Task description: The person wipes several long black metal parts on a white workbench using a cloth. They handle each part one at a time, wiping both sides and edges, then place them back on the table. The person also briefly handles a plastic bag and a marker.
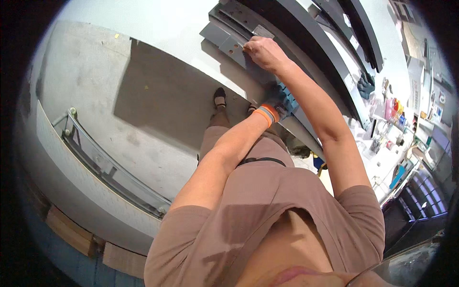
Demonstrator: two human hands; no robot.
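A long grey metal profile (224,44) with small round holes near its end lies slanting across the white table. My right hand (267,52) is bare and rests at its far end, fingertips pinched together beside the holes. Anything between those fingers is too small to make out. Lower down the same profile, my left hand (285,101) wears a dark and light blue work glove with an orange cuff. It is closed round the profile's near edge; part of its fingers is in shadow.
Several long dark profiles (306,28) lie beside the grey one. A spare dark glove (366,86) sits to their right, near small bottles and clutter (394,110). A metal-railed cart (110,162) stands on the left, across the concrete floor (86,71).
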